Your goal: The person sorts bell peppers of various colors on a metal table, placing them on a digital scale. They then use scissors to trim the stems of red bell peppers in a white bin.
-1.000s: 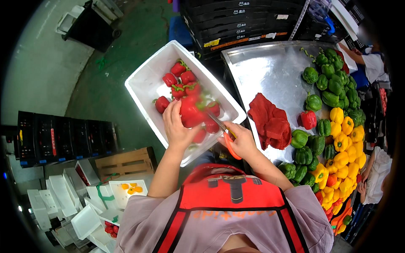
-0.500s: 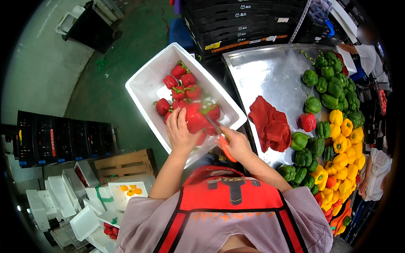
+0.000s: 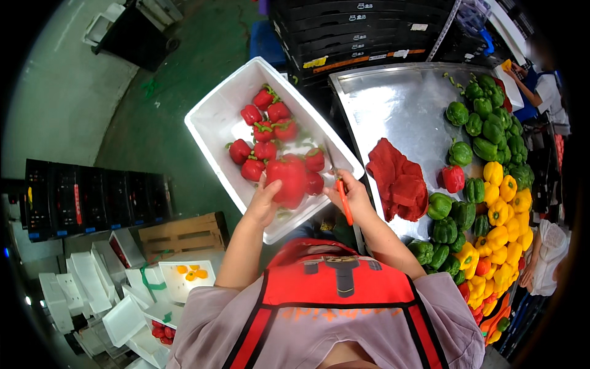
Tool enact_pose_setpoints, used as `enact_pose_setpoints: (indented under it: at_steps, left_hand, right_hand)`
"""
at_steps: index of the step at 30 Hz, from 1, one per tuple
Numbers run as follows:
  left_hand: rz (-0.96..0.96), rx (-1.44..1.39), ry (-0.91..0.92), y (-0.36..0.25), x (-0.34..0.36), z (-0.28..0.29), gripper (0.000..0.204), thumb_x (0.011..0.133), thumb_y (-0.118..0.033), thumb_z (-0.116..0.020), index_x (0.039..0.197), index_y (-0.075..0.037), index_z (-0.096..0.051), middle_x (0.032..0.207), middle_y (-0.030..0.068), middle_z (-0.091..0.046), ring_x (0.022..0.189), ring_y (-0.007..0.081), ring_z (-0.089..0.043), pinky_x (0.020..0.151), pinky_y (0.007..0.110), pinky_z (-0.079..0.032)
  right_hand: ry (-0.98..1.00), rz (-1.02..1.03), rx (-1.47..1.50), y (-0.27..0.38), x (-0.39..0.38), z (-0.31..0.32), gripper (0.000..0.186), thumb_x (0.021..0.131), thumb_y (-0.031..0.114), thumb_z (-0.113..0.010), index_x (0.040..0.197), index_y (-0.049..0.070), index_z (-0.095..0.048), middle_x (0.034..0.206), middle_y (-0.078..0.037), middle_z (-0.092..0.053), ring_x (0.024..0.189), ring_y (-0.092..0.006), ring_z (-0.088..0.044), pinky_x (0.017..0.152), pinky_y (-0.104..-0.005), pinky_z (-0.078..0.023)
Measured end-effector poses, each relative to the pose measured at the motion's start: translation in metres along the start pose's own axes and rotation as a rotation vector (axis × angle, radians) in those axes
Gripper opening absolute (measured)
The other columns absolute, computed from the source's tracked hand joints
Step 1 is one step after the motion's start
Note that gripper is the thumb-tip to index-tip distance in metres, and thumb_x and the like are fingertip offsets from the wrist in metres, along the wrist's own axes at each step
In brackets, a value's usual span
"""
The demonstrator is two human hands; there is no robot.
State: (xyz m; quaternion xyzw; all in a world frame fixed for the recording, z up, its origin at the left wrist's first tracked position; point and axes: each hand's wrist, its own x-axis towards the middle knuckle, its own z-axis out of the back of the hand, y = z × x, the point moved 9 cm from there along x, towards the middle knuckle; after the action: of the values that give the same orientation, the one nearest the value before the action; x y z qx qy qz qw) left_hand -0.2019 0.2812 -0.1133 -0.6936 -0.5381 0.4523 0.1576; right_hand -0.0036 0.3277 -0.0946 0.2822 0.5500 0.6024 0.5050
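Over the white foam box (image 3: 208,140), my left hand (image 3: 263,202) is closed round the side of a large red bell pepper (image 3: 290,183), which looks slightly blurred. No green stem shows on the side of it turned upward. Just right of that pepper, my right hand (image 3: 351,195) grips a pair of scissors (image 3: 344,203) with orange handles, the blades pointing away from me. Whether the blades are apart I cannot tell. Several red bell peppers (image 3: 238,150) with green stems lie inside the box, partly hidden by the held one.
At right stands a metal table (image 3: 393,101) bearing a crumpled red cloth (image 3: 398,184), green peppers (image 3: 491,129) and yellow peppers (image 3: 498,237). Black crates (image 3: 362,37) are stacked ahead. Foam boxes (image 3: 86,286) and a wooden pallet (image 3: 184,237) sit at left. Another person (image 3: 547,92) is at far right.
The scissors have come away from the held pepper's green stem and turned upright. My left hand has shifted nearer to me, and the pepper has turned in it. The view has shifted slightly.
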Motion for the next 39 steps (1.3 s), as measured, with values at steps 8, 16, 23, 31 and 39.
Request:
enact_pose_setpoints:
  at_steps: [8,16,23,31,39]
  left_hand:
    - [0.099,-0.189,0.386,0.002,-0.012,-0.075,0.081,0.077,-0.045,-0.07,0.14,-0.009,-0.034,0.135,0.0079,-0.048,0.123,0.0233,-0.049,0.1,0.041,-0.042]
    - [-0.241,0.311,0.255,-0.031,0.004,-0.067,0.068,0.081,-0.023,-0.068,0.14,-0.007,-0.037,0.132,0.0064,-0.046,0.122,0.0175,-0.045,0.1,0.032,-0.038]
    - [-0.607,1.001,0.128,-0.07,-0.005,-0.107,0.02,0.076,-0.007,-0.07,0.095,-0.001,-0.068,0.109,0.0117,-0.059,0.104,0.0225,-0.057,0.089,0.032,-0.044]
    - [-0.576,1.336,0.147,-0.073,-0.004,-0.126,0.016,0.072,-0.001,-0.067,0.087,0.001,-0.066,0.094,0.0124,-0.064,0.086,0.0247,-0.064,0.075,0.031,-0.049]
    - [-0.821,1.175,-0.141,-0.107,0.012,-0.072,0.009,0.079,-0.006,-0.067,0.085,0.0,-0.062,0.092,0.0127,-0.062,0.079,0.0281,-0.06,0.068,0.034,-0.049]
  right_hand:
    - [0.244,0.119,0.559,0.053,0.008,-0.018,0.094,0.068,0.023,-0.085,0.139,0.002,-0.028,0.125,-0.013,-0.048,0.12,-0.0226,-0.047,0.099,-0.0354,-0.04]
    - [-0.084,0.272,0.267,0.043,0.002,0.007,0.088,0.062,0.021,-0.086,0.132,0.002,-0.036,0.126,-0.017,-0.05,0.116,-0.0265,-0.052,0.098,-0.0383,-0.042]
    - [-0.213,0.449,-0.254,0.072,-0.009,0.018,0.081,0.052,0.015,-0.085,0.122,0.005,-0.048,0.114,-0.016,-0.056,0.105,-0.0353,-0.054,0.089,-0.0416,-0.043]
    - [-0.23,0.54,-0.363,0.073,-0.016,0.02,0.08,0.051,0.014,-0.083,0.123,0.008,-0.048,0.112,-0.014,-0.057,0.104,-0.0339,-0.054,0.086,-0.0421,-0.044]
    - [-0.055,0.096,0.814,0.029,0.005,0.037,0.062,0.078,0.037,-0.068,0.125,0.004,-0.047,0.117,-0.013,-0.057,0.104,-0.0206,-0.057,0.089,-0.0345,-0.046]
